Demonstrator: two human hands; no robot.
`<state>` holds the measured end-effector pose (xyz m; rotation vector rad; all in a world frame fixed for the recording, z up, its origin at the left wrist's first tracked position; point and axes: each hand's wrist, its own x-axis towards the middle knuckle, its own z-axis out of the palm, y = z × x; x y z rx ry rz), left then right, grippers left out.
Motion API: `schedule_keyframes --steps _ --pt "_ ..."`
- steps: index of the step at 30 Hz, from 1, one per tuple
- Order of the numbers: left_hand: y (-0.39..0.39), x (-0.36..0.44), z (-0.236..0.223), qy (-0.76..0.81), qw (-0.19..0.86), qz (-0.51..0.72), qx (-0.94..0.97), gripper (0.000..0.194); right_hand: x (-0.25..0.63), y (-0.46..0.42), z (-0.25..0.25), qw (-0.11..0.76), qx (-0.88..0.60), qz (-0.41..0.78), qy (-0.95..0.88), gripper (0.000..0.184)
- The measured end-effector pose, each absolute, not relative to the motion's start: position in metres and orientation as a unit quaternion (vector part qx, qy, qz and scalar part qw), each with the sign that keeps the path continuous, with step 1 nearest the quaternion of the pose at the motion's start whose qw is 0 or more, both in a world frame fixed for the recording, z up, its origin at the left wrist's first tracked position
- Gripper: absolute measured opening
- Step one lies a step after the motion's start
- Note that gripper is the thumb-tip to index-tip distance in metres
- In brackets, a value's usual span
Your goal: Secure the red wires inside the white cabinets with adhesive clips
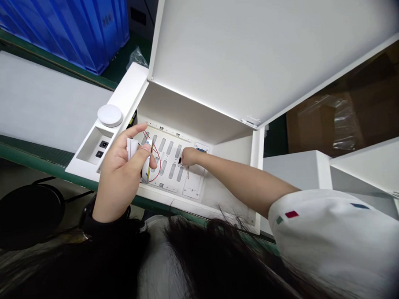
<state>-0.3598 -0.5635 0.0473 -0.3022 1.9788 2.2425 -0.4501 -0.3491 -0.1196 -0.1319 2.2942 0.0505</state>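
Observation:
An open white box [202,96] with its lid raised lies before me. Inside it is a white panel [173,146] with rows of oval slots. My left hand [127,161] is over the box's left end, index finger stretched out. Between its thumb and other fingers it pinches a small white piece [132,147], whose exact kind I cannot make out. A thin red wire [160,165] loops below those fingers onto the panel. My right hand [188,157] is closed down against the panel, near a small black part [180,160]; its fingertips and whatever they grip are hidden.
A round white disc [110,115] sits on the box's left ledge, beside a recess with two black sockets [103,144]. The raised lid [264,41] stands behind. A blue crate [72,31] is at the far left, a black stool [27,214] at lower left, cardboard [312,124] at right.

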Motion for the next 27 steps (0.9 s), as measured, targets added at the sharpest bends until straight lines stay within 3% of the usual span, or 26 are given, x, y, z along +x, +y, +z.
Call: schedule_keyframes --steps 5,11,15,27 --pt "-0.563 -0.361 0.047 0.644 0.061 0.754 -0.111 0.039 -0.468 -0.345 -0.070 0.467 -0.101 -0.081 0.875 0.014" --pt "-0.558 -0.360 0.045 0.684 0.023 0.718 -0.125 0.037 -0.465 -0.343 0.026 0.368 -0.170 -0.385 0.829 0.018" --pt "-0.554 -0.359 0.046 0.701 0.024 0.704 -0.110 0.038 -0.447 -0.363 0.075 0.319 -0.241 -0.498 0.770 0.021" --pt "-0.560 -0.361 0.044 0.668 0.045 0.735 -0.113 0.039 -0.444 -0.388 0.070 0.271 -0.265 -0.567 0.732 0.022"
